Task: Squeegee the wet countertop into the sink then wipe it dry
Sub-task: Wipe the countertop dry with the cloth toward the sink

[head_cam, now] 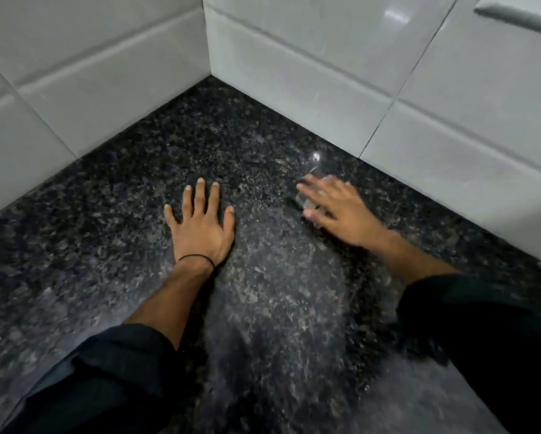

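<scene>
Dark sleeves [115,364] (black wristband [197,257])

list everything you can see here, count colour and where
countertop: one, black speckled granite, fills the lower frame, paler streaky patch in the middle
wall tiles: several, white glossy, on two walls meeting at a corner behind the counter
pale object: one, whitish, top right corner, cut off, cannot tell what it is
wristband: one, thin black, on the left wrist
sleeves: two, dark, pushed up both forearms
left hand: one, flat on the counter, fingers spread, empty
right hand: one, blurred, fingers out over the counter near the right wall; something pale and blurred under the fingers, cannot tell what
</scene>
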